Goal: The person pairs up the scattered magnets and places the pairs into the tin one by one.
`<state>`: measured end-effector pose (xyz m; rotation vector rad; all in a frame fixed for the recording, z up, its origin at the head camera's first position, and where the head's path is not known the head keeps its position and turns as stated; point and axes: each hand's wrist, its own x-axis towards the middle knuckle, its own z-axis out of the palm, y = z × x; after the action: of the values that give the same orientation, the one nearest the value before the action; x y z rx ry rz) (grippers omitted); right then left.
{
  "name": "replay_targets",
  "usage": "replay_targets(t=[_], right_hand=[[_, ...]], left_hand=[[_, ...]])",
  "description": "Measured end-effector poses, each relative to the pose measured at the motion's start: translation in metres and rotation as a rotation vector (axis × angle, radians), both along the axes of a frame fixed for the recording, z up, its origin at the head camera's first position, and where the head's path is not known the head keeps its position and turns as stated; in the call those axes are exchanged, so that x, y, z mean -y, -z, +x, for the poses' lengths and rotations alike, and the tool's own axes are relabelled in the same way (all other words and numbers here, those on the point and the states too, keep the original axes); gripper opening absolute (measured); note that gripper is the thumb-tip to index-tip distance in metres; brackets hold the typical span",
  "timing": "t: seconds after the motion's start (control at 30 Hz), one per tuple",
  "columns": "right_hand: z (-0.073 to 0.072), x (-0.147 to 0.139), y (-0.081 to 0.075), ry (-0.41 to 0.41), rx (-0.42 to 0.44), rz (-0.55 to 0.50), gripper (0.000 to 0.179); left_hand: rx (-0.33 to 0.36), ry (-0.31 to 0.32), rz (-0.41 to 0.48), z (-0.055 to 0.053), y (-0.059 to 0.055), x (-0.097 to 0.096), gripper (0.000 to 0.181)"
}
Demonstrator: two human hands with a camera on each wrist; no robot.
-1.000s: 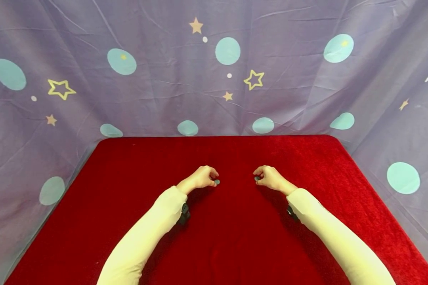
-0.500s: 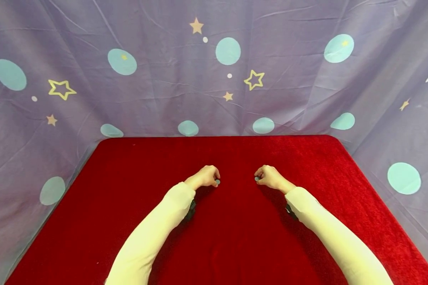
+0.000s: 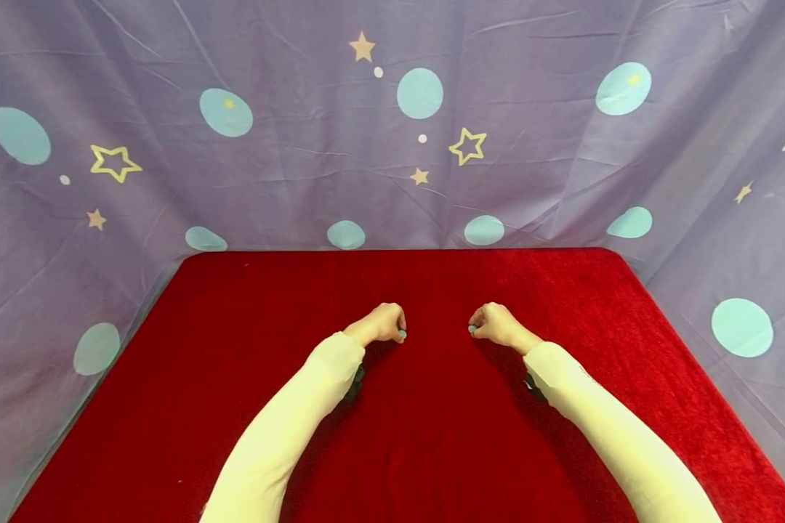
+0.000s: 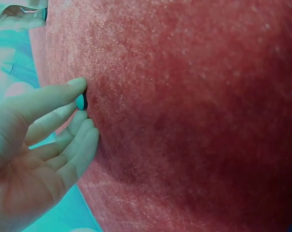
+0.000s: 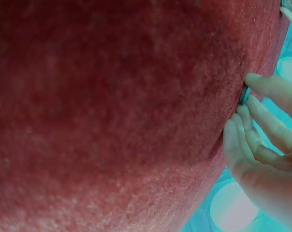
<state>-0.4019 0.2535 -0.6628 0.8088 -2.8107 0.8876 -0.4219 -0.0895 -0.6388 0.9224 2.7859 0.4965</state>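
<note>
A small round disc [image 4: 81, 101], teal on its face with a dark side, sits between the thumb and fingertips of my left hand [image 3: 384, 322]. That hand pinches it low over the red cloth; whether the disc touches the cloth is unclear. Opposite, my right hand [image 3: 496, 323] pinches a similar thin teal disc [image 5: 244, 95] between thumb and forefinger. Its other fingers [image 5: 231, 137] are gently bent beside the cloth. In the head view both discs look grey-green, with the hands facing each other across a gap.
Red velvety cloth [image 3: 432, 421] covers the table. Behind and along both sides hangs a purple curtain [image 3: 301, 145] printed with stars and pale dots. Cream sleeves cover both arms, and a dark wrist device [image 3: 355, 383] shows under the left cuff.
My left hand has shifted slightly right, and its fingers have come down from apart to pinch the disc. The right hand has hardly moved and keeps its disc.
</note>
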Motion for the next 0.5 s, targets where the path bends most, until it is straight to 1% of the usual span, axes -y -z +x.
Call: replay_targets(t=[0.03, 0.07, 0.1, 0.13, 0.17, 0.2, 0.23, 0.27, 0.3, 0.33, 0.37, 0.4, 0.43, 0.47, 0.5], right_hand=[[-0.006, -0.003, 0.009, -0.005, -0.003, -0.012, 0.021], [-0.008, -0.004, 0.013, -0.011, -0.014, -0.024, 0.021], [-0.006, -0.003, 0.009, -0.015, -0.008, -0.030, 0.021], [0.002, 0.001, -0.002, -0.024, -0.014, -0.035, 0.020], [0.012, 0.006, -0.016, -0.037, -0.020, -0.039, 0.018], [0.028, 0.014, -0.042, -0.034, 0.021, -0.024, 0.016], [0.046, 0.023, -0.070, -0.035, 0.049, -0.019, 0.014], [0.065, 0.033, -0.098, -0.026, 0.068, -0.015, 0.012], [0.084, 0.042, -0.126, -0.034, 0.063, -0.016, 0.011], [0.101, 0.050, -0.150, -0.031, 0.069, -0.022, 0.011], [0.115, 0.057, -0.172, -0.023, 0.086, -0.017, 0.011], [0.128, 0.065, -0.191, -0.009, 0.109, -0.008, 0.011], [0.136, 0.069, -0.202, -0.005, 0.103, 0.000, 0.011], [0.142, 0.073, -0.210, -0.001, 0.109, 0.013, 0.012], [0.146, 0.077, -0.217, 0.008, 0.118, 0.030, 0.012]], left_hand=[[0.026, -0.004, -0.004, 0.011, -0.016, -0.002, 0.030], [0.046, -0.009, -0.011, 0.021, -0.030, -0.004, 0.028], [0.069, -0.018, -0.024, 0.029, -0.041, -0.006, 0.025], [0.048, -0.003, -0.004, 0.034, -0.047, -0.006, 0.024], [0.046, -0.003, -0.013, 0.038, -0.051, -0.008, 0.022], [0.062, -0.007, -0.016, 0.038, -0.052, -0.008, 0.022], [0.071, -0.011, -0.023, 0.035, -0.048, -0.008, 0.023], [0.051, 0.001, -0.012, 0.028, -0.038, -0.007, 0.023], [0.031, 0.019, 0.006, 0.019, -0.025, -0.006, 0.025], [0.004, 0.039, 0.029, 0.009, -0.011, -0.004, 0.028], [0.005, 0.039, 0.023, 0.000, 0.003, -0.004, 0.031], [0.010, 0.045, 0.037, -0.009, 0.014, -0.002, 0.033], [-0.001, 0.053, 0.043, -0.015, 0.023, -0.002, 0.034], [-0.006, 0.056, 0.046, -0.018, 0.028, -0.002, 0.034], [-0.009, 0.059, 0.051, -0.019, 0.030, -0.003, 0.034]])
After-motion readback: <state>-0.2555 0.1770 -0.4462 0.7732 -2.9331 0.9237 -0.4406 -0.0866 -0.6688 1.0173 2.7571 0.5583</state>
